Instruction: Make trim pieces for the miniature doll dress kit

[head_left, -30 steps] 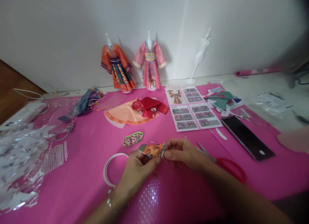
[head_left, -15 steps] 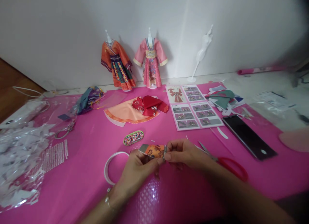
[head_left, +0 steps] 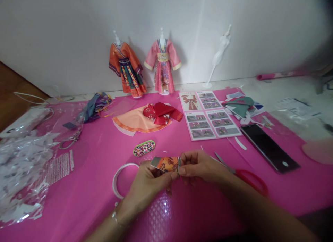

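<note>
Between my hands is a small orange patterned fabric piece (head_left: 168, 163) with a grey end, raised over the pink mat. My left hand (head_left: 149, 181) is closed on it from below and the left, thumb along its lower edge. My right hand (head_left: 199, 167) pinches its right edge with thumb and fingertips. A roll of white tape (head_left: 116, 179) lies left of my left hand. Behind it is a green-rimmed oval tray of colourful beads (head_left: 140, 153). Red-handled scissors (head_left: 251, 181) lie partly hidden behind my right forearm.
Two dressed doll forms (head_left: 127, 70) and a bare white mannequin (head_left: 221, 54) stand by the wall. Peach and red cloth pieces (head_left: 130, 118), an instruction sheet (head_left: 200, 111) and a phone (head_left: 267, 148) lie beyond my hands. Clear plastic bags (head_left: 23, 172) cover the left side.
The fabric piece's right edge is turned slightly more into view between my fingers. Both hands keep their hold in nearly the same place; the whole view has shifted very slightly.
</note>
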A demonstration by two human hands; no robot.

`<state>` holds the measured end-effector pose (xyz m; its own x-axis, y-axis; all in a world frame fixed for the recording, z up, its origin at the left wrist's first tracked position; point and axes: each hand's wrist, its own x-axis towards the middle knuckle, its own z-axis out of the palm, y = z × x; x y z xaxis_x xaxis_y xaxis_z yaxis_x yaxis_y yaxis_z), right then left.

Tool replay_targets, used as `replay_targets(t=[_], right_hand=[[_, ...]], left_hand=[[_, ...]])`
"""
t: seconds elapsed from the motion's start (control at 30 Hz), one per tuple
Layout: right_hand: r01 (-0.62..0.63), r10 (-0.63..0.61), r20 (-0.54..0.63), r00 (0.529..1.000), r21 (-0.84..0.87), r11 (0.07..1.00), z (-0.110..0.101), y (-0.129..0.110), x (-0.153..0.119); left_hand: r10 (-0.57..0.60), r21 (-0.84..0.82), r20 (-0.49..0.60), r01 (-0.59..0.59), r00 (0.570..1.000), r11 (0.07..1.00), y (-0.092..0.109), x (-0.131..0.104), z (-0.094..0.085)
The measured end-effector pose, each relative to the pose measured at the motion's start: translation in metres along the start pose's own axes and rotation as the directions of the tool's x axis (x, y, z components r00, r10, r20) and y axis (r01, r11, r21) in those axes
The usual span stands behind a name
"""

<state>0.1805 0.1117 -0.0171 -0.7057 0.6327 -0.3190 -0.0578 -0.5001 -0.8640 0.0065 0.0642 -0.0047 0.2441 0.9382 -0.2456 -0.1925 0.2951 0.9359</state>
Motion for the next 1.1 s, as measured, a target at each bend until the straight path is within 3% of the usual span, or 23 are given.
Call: replay_targets(t=[1.1], right_hand=[[-0.016, 0.016, -0.005, 1.0, -0.023, 1.0, 0.0015, -0.003, -0.0015]], left_hand=[[0.0, -0.005, -0.017, 0.0, 1.0, 1.0, 0.0005, -0.0004, 0.0009]])
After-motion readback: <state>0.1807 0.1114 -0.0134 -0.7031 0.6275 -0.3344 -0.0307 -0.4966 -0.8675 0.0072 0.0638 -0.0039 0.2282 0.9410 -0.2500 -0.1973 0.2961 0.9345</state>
